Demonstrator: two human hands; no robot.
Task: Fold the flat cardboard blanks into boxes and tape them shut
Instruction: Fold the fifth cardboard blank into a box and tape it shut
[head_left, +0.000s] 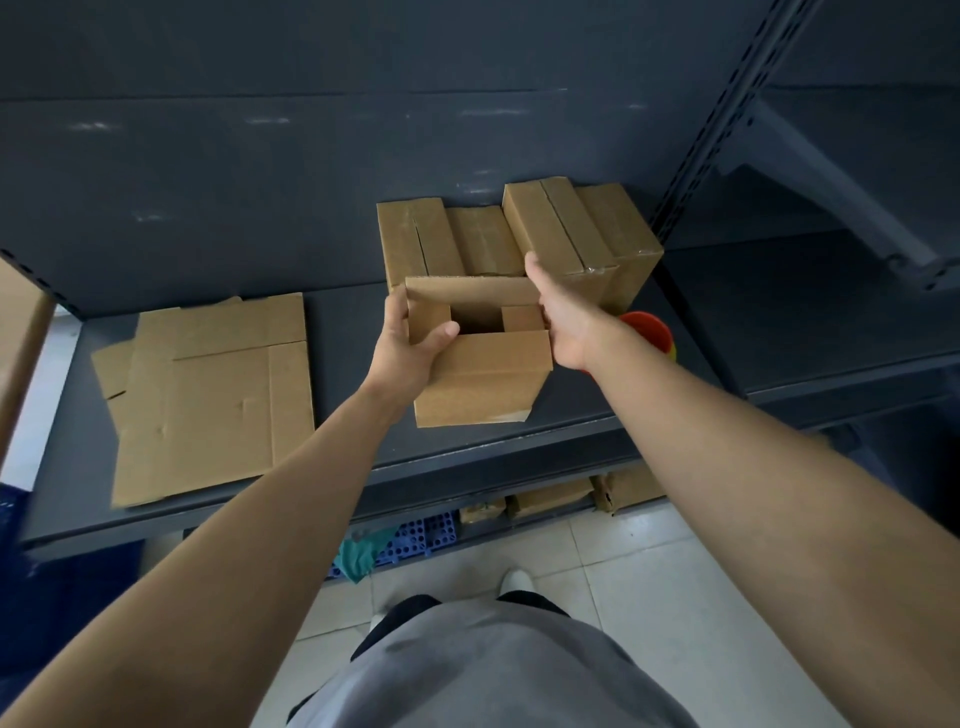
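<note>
Both left hand (410, 345) and right hand (563, 325) held the open brown cardboard box (483, 387) by its sides; it seemed light, bendy.

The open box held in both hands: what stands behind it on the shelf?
Behind it stand closed cardboard boxes, against the back wall. Their lower parts are hidden by the open box and the right hand.
</note>
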